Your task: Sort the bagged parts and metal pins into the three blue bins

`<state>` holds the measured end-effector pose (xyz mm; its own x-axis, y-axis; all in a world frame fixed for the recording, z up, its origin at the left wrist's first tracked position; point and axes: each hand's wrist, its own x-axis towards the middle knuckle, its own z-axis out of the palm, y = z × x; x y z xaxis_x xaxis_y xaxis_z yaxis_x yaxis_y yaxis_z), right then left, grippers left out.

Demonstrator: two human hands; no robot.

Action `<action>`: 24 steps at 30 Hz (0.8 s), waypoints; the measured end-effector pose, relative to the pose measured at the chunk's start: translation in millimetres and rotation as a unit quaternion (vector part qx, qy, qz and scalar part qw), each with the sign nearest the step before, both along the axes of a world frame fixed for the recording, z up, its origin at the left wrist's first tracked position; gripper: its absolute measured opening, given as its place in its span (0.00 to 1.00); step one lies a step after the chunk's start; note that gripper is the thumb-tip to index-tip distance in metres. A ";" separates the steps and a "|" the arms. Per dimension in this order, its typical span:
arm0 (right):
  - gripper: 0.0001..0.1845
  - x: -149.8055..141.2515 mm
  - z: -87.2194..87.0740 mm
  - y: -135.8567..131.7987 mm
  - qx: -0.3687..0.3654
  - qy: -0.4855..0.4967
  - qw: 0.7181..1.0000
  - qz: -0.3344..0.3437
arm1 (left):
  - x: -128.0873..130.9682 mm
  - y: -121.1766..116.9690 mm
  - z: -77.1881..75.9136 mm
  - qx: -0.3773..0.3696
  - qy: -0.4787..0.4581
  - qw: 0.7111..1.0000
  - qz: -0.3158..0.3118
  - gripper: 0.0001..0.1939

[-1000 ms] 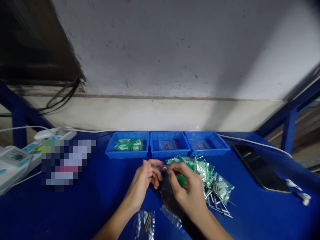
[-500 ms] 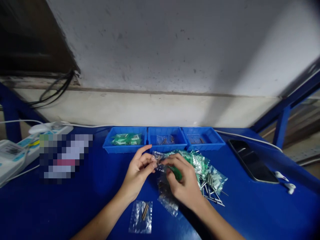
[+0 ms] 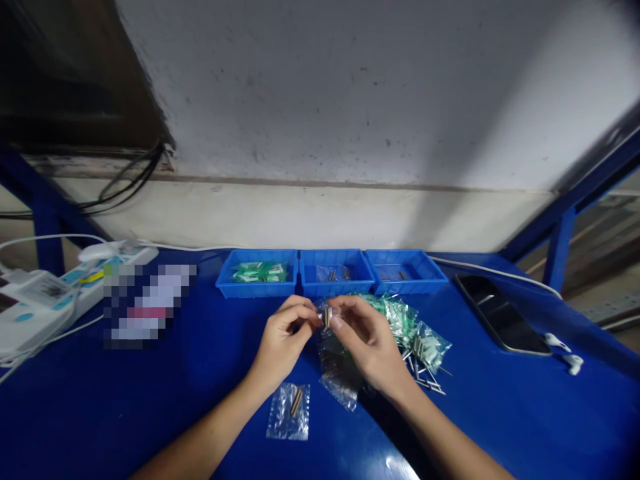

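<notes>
Between both hands is a small clear plastic bag (image 3: 327, 316) with brass-coloured pins inside. My left hand (image 3: 284, 337) pinches its left side, and my right hand (image 3: 373, 343) grips its right side with thumb and fingers. Under and below the hands lie more clear bags (image 3: 340, 383), partly hidden by my right hand. One separate clear bag (image 3: 289, 413) with brass-coloured pins rests flat nearer to me, beside my left forearm. To the right of my right hand spreads a pile of green-tinted bags (image 3: 400, 317), with loose silvery pins (image 3: 423, 377) at its lower edge.
Three blue bins line the back: the left bin (image 3: 257, 289) has green packets, the middle bin (image 3: 336, 288) and right bin (image 3: 410, 287) clear packets. A phone (image 3: 503, 313) and white earbuds (image 3: 573, 362) lie right. A power strip (image 3: 55, 303) with cables sits left.
My right hand's fingers have closed on the right side of the small bag, and the hands have drawn together. The view has shifted slightly.
</notes>
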<state>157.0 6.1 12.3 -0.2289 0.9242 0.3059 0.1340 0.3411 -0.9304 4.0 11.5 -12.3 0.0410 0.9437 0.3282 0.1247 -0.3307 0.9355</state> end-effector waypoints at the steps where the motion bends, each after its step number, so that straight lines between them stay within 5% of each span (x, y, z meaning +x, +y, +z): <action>1: 0.12 0.3 -0.5 -0.8 0.022 -0.006 0.999 -0.022 | 0.4 -1.2 0.7 0.004 0.020 1.000 0.001 0.06; 4: 0.20 7.2 4.9 1.6 0.149 -0.039 0.977 -0.145 | 0.8 -5.9 3.0 -0.014 0.116 0.993 0.018 0.15; 7: 0.23 20.7 23.7 14.6 0.339 -0.058 0.896 -0.281 | -1.0 -11.0 7.3 -0.053 0.276 0.960 -0.001 0.18; 10: 0.20 30.1 37.5 33.2 0.429 -0.136 0.837 -0.312 | -3.2 -14.6 11.7 -0.070 0.379 0.922 -0.020 0.12; 14: 0.15 24.9 17.5 43.9 0.344 -0.284 0.858 -0.255 | -7.8 -13.0 12.2 -0.083 0.402 0.912 -0.018 0.09; 18: 0.13 9.3 -8.7 30.0 0.283 -0.290 0.901 -0.155 | -18.4 -5.7 9.1 -0.104 0.404 0.909 0.016 0.18; 24: 0.11 -1.2 -1.4 14.9 0.221 -0.288 0.929 -0.070 | -29.0 0.6 1.5 -0.093 0.369 0.924 0.037 0.16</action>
